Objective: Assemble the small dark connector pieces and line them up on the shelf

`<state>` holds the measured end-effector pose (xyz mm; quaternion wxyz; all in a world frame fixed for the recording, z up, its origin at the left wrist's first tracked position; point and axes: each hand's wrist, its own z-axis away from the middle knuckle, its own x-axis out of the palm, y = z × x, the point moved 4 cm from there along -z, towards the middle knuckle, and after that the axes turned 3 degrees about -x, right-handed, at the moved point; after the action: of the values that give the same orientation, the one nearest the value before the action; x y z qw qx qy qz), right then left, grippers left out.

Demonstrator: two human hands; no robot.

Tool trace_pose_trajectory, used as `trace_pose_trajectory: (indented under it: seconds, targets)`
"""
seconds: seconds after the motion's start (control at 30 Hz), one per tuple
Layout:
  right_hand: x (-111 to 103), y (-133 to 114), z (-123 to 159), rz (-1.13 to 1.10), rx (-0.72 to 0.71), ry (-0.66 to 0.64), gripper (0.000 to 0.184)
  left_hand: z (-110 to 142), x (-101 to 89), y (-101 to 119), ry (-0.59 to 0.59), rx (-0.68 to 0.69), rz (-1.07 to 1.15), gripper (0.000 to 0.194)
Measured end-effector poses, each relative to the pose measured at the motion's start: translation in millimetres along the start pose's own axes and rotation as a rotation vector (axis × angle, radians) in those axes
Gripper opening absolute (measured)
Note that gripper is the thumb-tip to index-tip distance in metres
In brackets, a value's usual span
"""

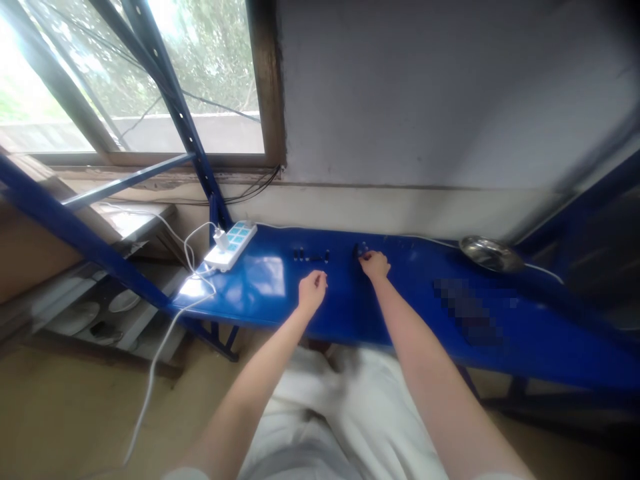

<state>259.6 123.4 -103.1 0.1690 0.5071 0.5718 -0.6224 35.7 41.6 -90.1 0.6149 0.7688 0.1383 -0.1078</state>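
On the blue table, small black rod-like pieces with pale ends stand or lie in a loose row; their kind is too small to make out. Just in front of that row hovers my left hand, its fingers curled together in a pinch, and whatever they may hold is hidden. Farther right, my right hand reaches down to the tabletop with fingertips closed at a small dark piece. Beside those fingertips lie tiny clear or bluish bits. The two hands are apart.
A white power strip with a plug and trailing white cord sits at the table's left end. A shiny metal dish-like object rests at the back right. A blurred-out dark patch covers something nearer. Blue metal posts rise at left.
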Motion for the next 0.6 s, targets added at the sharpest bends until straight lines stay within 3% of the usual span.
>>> trace_pose_trajectory:
  seconds: [0.13,0.3,0.6]
  targets:
    - [-6,2,16,-0.261,-0.014,0.021,0.014,0,7.6,5,-0.119,0.088,-0.084,0.026]
    - [-16,9,50,-0.621,0.004,0.162,0.015,-6,36.9,22,-0.262,0.263,-0.232,0.039]
    - [-26,9,78,-0.704,0.001,0.252,0.023,-52,96.5,31,-0.312,0.279,-0.566,0.070]
